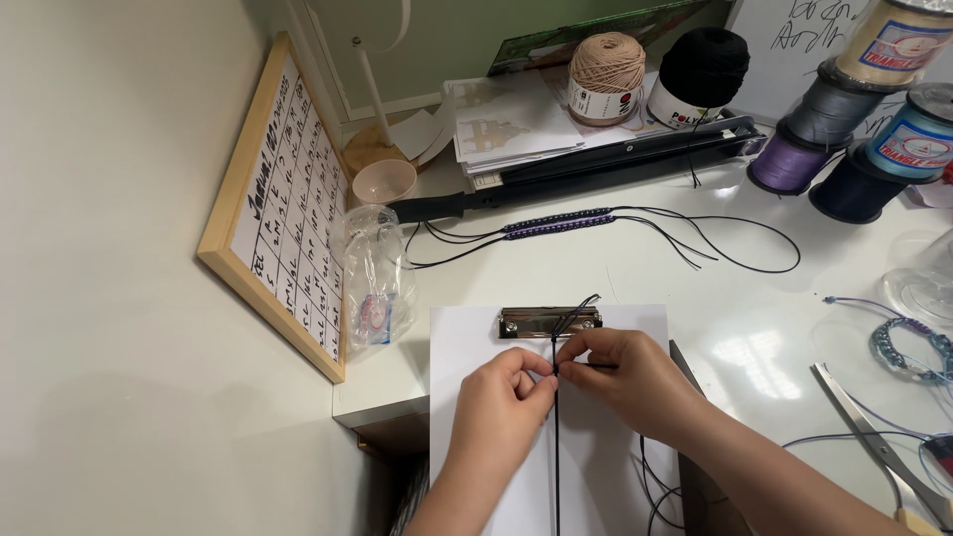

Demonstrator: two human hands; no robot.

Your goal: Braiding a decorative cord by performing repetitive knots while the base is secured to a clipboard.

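Pretty crowded counter [695,298] here. At the far edge there's a beige ball of yarn [607,64] next to a black one [703,66], and a bunch of thread spools [839,139] stacked at the far right. A long black tool [586,174] lies across the far part of the counter, and just nearer than it are two beaded cords [561,223] with loose black tails. A framed calendar [283,208] leans on the left wall, with a small plastic bag [372,278] beside it, and scissors [874,437] lie near right.

The clipboard [467,337] with white paper sits right in front, and its metal clip [549,322] pins the black cord [555,447] that runs straight down the sheet.

Both hands meet just below the clip. The left hand [501,397] is curled up, thumb and forefinger pinched on the cord. The right hand [635,377] comes in from the right, fingers bent, pinching the same spot. Nothing is blocking them.
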